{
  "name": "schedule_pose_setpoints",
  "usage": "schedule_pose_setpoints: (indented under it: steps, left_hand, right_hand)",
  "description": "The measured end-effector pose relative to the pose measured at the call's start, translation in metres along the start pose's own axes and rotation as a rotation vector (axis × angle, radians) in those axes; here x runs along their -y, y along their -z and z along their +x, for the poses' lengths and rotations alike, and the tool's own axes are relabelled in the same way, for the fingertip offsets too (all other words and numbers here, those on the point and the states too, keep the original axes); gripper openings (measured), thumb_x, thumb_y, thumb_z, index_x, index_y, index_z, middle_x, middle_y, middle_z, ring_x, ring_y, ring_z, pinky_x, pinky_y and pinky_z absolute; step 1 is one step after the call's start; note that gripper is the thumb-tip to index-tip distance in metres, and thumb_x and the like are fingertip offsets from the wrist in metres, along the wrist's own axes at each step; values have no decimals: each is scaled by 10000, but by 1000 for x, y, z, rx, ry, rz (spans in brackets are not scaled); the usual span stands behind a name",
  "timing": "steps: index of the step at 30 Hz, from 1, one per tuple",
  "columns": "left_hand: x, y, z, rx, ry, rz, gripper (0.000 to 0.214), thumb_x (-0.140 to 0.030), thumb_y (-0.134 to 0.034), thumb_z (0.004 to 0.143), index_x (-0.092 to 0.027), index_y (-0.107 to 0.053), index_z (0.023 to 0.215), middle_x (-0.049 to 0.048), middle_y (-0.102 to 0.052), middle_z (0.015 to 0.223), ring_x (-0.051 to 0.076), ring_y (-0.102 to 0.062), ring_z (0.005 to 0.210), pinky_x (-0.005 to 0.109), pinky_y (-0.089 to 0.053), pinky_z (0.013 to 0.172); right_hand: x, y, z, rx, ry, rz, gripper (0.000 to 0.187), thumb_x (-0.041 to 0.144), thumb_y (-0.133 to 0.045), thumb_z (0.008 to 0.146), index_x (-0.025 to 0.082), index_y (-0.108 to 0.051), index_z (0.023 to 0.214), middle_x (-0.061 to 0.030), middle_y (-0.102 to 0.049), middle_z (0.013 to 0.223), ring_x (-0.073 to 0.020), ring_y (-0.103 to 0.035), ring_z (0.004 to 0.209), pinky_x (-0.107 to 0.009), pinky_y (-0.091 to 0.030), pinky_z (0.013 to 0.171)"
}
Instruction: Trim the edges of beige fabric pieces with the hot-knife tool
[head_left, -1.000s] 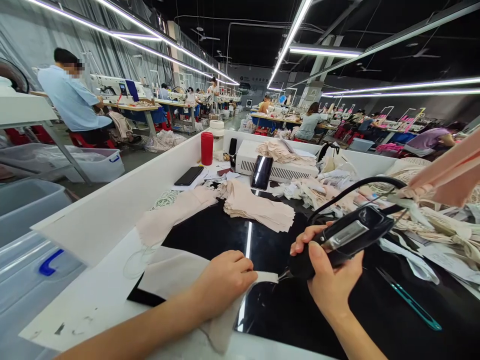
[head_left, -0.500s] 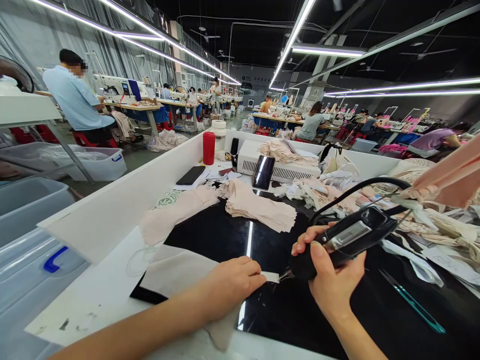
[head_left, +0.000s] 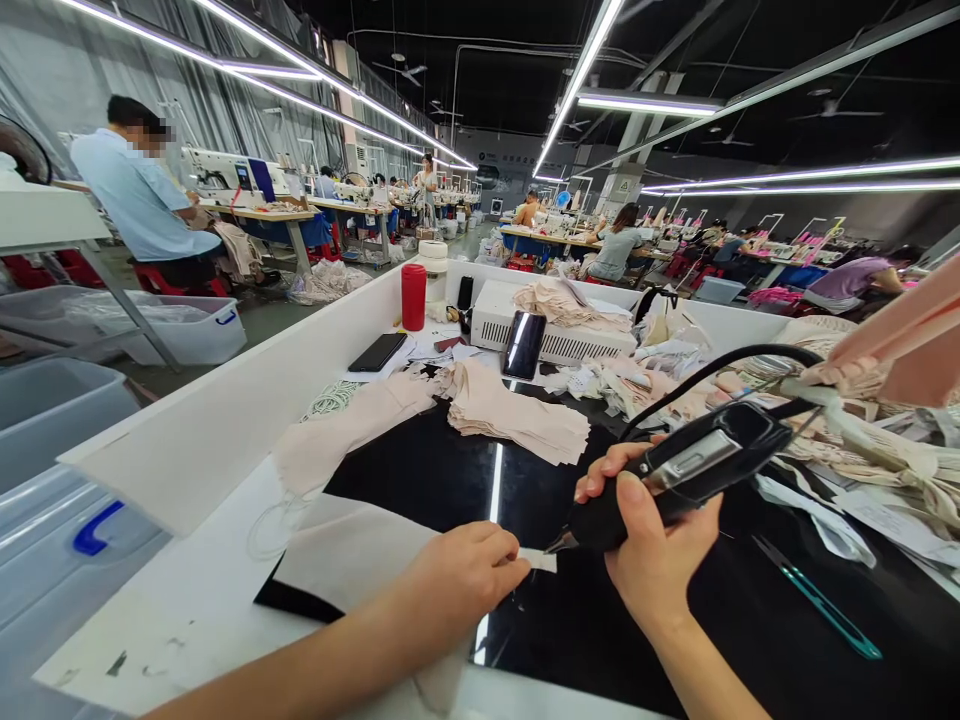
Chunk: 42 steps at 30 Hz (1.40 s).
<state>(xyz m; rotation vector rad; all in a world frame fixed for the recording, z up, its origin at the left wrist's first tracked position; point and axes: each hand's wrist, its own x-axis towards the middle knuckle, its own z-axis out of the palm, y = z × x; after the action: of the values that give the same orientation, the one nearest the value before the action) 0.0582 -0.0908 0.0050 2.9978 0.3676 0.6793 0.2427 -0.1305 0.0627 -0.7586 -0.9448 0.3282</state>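
Observation:
My right hand is closed around a black corded hand tool, its pointed tip resting at the edge of a pale fabric piece on the glossy black work surface. My left hand presses down on that fabric with fingers curled, just left of the tool tip. A black cable loops up from the tool's rear.
A stack of beige fabric pieces lies ahead. A red cup, phones, a white machine and heaped trims crowd the table. A teal tool lies right. Blue-handled bins stand left. Other workers sit at distant sewing tables.
The tool tip and my right hand have shifted slightly left along the fabric edge. My left hand stays pressed on the fabric.

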Motion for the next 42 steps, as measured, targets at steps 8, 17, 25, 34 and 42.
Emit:
schedule_pose_setpoints:
  steps: [8, 17, 25, 34, 42]
  left_hand:
    - [1, -6, -1, -45, -36, 25, 195, -26, -497, 993, -145, -628, 1073, 50, -627, 925, 174, -629, 877, 273, -542, 810]
    - [3, -7, -3, -45, -36, 19, 203, -29, -493, 998, -142, -629, 1098, 55, -624, 929, 173, -626, 879, 278, -540, 822]
    - [2, -2, -1, -17, -30, 3, 238, -22, -483, 1002, -147, -620, 1150, 51, -628, 944, 177, -635, 915, 282, -549, 838]
    - [1, -4, -3, -2, -14, 0, 240, 2, -504, 981, -152, -610, 1131, 53, -624, 952, 182, -631, 939, 283, -545, 845]
    - [3, 0, -4, 8, 3, -47, 216, -4, -472, 995, -157, -610, 1061, 47, -642, 956, 175, -644, 933, 292, -545, 879]
  right_hand:
    - [-9, -14, -6, 49, 8, 6, 337, 228, -757, 881, 280, -515, 1111, 42, -637, 841, -128, -628, 624, -294, -581, 538]
    - [-11, -12, -7, 61, 25, 20, 331, 182, -736, 886, 277, -521, 1119, 38, -641, 848, -130, -630, 637, -303, -584, 547]
    - [-9, -11, -6, 59, -3, -18, 309, 197, -729, 889, 274, -521, 1104, 38, -636, 830, -133, -626, 612, -293, -559, 519]
    - [-6, -1, -2, 12, 13, 16, 316, 205, -764, 873, 282, -544, 1087, 40, -637, 831, -132, -628, 621, -299, -578, 533]
    - [-7, -2, -4, 27, -5, -6, 291, 209, -758, 885, 280, -546, 1071, 35, -637, 842, -128, -630, 633, -301, -585, 554]
